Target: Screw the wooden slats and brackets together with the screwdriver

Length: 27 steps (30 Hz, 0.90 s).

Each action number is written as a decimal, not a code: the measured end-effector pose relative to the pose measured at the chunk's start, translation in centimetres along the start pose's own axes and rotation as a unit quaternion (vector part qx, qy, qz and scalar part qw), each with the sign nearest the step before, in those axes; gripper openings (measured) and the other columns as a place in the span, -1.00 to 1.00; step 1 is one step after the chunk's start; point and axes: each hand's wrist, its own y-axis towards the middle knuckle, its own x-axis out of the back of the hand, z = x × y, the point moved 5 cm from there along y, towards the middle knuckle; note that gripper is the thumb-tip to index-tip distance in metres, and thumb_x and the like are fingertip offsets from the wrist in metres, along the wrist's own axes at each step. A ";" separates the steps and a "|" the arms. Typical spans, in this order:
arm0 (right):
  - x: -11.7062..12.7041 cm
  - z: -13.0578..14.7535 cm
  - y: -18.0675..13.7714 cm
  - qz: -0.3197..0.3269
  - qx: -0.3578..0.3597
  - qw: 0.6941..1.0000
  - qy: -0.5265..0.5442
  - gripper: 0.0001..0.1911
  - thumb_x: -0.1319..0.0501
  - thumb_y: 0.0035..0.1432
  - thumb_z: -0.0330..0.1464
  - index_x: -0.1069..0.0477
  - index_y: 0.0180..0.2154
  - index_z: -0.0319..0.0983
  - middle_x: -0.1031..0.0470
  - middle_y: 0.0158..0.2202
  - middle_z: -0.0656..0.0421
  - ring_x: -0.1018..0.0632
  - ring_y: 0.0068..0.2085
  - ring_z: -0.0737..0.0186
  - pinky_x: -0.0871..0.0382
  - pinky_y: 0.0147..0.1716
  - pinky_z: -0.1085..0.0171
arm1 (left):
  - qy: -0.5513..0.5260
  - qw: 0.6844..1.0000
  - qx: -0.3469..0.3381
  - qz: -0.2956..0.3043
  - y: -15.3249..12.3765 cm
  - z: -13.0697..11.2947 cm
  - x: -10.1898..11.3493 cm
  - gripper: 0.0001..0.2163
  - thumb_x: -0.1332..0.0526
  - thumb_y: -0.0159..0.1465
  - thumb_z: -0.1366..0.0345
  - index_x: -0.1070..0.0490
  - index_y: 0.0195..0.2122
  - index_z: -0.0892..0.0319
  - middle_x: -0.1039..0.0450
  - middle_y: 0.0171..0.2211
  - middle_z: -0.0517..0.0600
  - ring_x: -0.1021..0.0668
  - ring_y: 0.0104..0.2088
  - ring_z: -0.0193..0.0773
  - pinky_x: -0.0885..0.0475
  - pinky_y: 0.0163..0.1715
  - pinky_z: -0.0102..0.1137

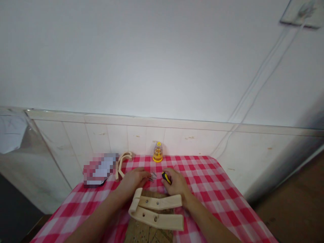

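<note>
My left hand rests on the checked cloth, its thumb and fingers bent together at several thin metal pieces that look like screws. The fingertips seem to pinch one of them; its exact kind is too small to make out. In my right hand is a screwdriver with a yellow and black handle; its shaft does not show. Between my forearms, two pale bent wooden pieces with drilled holes lie across a worn wooden board.
A yellow screwdriver-bit holder with a clear cover stands at the back, by the wall. Back left are more curved wooden pieces and a blurred-out object. A red-and-white checked cloth covers the table. White cables run down the wall.
</note>
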 end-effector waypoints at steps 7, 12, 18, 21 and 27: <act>-0.4 -0.2 0.2 0.042 -0.008 0.998 -0.039 -0.65 -0.29 0.06 -0.46 -0.55 -0.07 -0.15 -0.66 -0.13 0.07 -0.64 -0.14 0.02 -0.47 -0.14 0.16 | -0.019 0.999 -0.033 0.020 -0.6 -1.1 0.4 -0.74 -0.12 0.35 0.32 -0.64 -0.17 0.11 -0.59 -0.19 0.07 -0.59 -0.15 -0.16 -0.41 -0.10 -0.37; -0.4 -0.1 0.4 0.062 -0.017 0.997 -0.048 -0.66 -0.28 0.09 -0.45 -0.54 -0.06 -0.16 -0.66 -0.11 0.07 -0.64 -0.13 0.04 -0.48 -0.14 0.17 | -0.013 0.999 -0.014 0.029 -0.7 -1.7 1.0 -0.75 -0.11 0.33 0.33 -0.62 -0.18 0.15 -0.61 -0.17 0.08 -0.60 -0.14 -0.11 -0.42 -0.11 -0.34; -0.5 -0.1 0.5 0.079 -0.025 0.995 -0.051 -0.64 -0.28 0.11 -0.45 -0.51 -0.02 -0.17 -0.66 -0.12 0.08 -0.64 -0.13 0.08 -0.47 -0.11 0.20 | -0.031 0.999 0.016 0.041 -0.3 -1.2 0.7 -0.80 -0.16 0.27 0.35 -0.57 -0.20 0.17 -0.62 -0.15 0.08 -0.61 -0.13 -0.10 -0.44 -0.11 -0.33; -0.5 -0.2 0.5 0.081 -0.027 0.995 -0.051 -0.65 -0.28 0.11 -0.45 -0.51 -0.02 -0.18 -0.65 -0.10 0.08 -0.63 -0.11 0.08 -0.47 -0.09 0.19 | -0.042 0.998 0.021 0.047 -0.2 -0.8 0.4 -0.80 -0.18 0.25 0.35 -0.56 -0.17 0.16 -0.62 -0.14 0.08 -0.61 -0.14 -0.11 -0.44 -0.13 -0.34; -0.5 -0.2 0.4 0.082 -0.028 0.995 -0.047 -0.63 -0.27 0.11 -0.46 -0.51 -0.01 -0.16 -0.65 -0.07 0.09 -0.63 -0.09 0.08 -0.48 -0.07 0.19 | -0.025 0.998 0.005 0.060 0.0 -0.8 0.3 -0.76 -0.12 0.30 0.34 -0.59 -0.18 0.14 -0.60 -0.11 0.08 -0.60 -0.09 -0.10 -0.44 -0.09 -0.33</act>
